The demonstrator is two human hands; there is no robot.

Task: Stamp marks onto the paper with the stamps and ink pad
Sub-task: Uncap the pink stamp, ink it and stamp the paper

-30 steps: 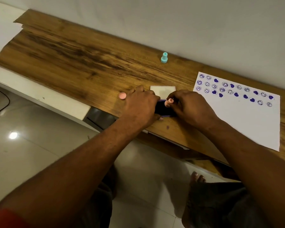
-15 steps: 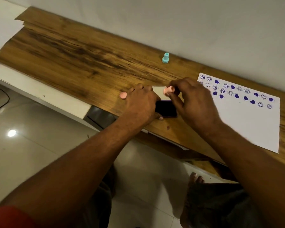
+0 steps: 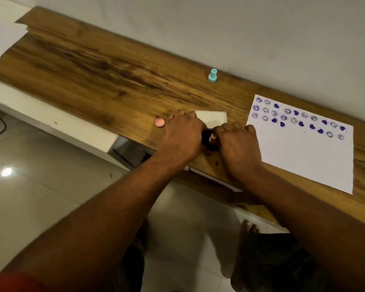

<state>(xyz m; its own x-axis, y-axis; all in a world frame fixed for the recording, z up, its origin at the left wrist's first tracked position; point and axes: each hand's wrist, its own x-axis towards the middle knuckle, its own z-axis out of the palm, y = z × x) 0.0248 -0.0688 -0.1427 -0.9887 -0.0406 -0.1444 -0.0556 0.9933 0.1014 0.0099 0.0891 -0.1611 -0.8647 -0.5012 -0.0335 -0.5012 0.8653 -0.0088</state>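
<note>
Ink pad [image 3: 205, 137], dark and uncovered, sits close to the worktop's [image 3: 93, 66] near edge, mostly hidden between the hands. The left hand [image 3: 181, 135] holds its left side. The right hand [image 3: 238, 144] pinches a pink stamp [image 3: 213, 139] whose base is down on the pad. A white lid [image 3: 212, 119] lies just beyond, a pink cap [image 3: 160, 122] lies left, and a teal stamp [image 3: 212, 75] stands far back. The paper [image 3: 303, 157], with purple marks along its far edge, lies to the right.
</note>
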